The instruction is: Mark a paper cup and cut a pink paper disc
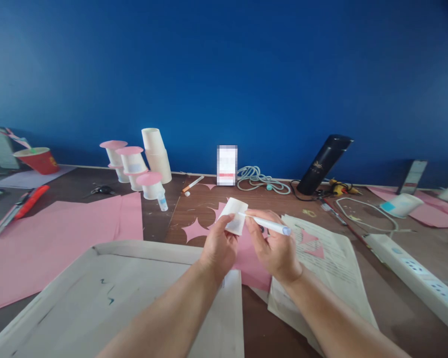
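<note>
My left hand [221, 246] grips a white paper cup [234, 208], tilted, with the thumb laid across its side. In my right hand [278, 248] is a white marker [267, 223] with a bluish rear end. The marker's front end points left and meets the cup's side, or lies just in front of it; I cannot tell which. Under both hands lie pink paper [252, 261] and a star-like pink offcut [195, 231]. A small pale blue-and-white cap-like piece [163, 201] stands left of the hands, by the stacked cups.
White cups with pink discs [136, 161] are stacked at back left, beside taller cups [157, 154]. A utility knife [13, 211] lies on pink sheets [70, 233]. A white board [145, 303] is in front. Rightward are printed paper [332, 278], a black flask [325, 164] and a power strip [414, 278].
</note>
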Motion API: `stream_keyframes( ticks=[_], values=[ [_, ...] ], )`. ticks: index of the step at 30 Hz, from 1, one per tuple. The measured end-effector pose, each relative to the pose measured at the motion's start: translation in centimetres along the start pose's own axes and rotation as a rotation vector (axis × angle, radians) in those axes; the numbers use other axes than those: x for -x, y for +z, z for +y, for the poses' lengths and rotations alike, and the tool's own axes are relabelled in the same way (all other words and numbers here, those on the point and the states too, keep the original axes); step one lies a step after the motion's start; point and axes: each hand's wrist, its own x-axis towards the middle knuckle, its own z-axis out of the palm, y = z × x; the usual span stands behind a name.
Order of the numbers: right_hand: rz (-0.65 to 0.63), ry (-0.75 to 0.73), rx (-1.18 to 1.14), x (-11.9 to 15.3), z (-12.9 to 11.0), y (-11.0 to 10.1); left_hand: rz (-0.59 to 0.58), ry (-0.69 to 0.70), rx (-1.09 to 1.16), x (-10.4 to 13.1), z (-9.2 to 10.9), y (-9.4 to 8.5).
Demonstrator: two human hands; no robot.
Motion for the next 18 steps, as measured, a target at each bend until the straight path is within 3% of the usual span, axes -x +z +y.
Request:
stream_keyframes(
  ticks=[10, 18],
  values=[
    [-0.015, 0.026, 0.007, 0.07, 0.05, 0.11, -0.014, -0.006, 0.001, 0.06, 0.09, 0.06],
    [0.067, 0.048, -0.079, 0.01, -0.24, -0.4, -0.086, 0.026, -0.018, -0.14, -0.1, -0.16]
  ],
)
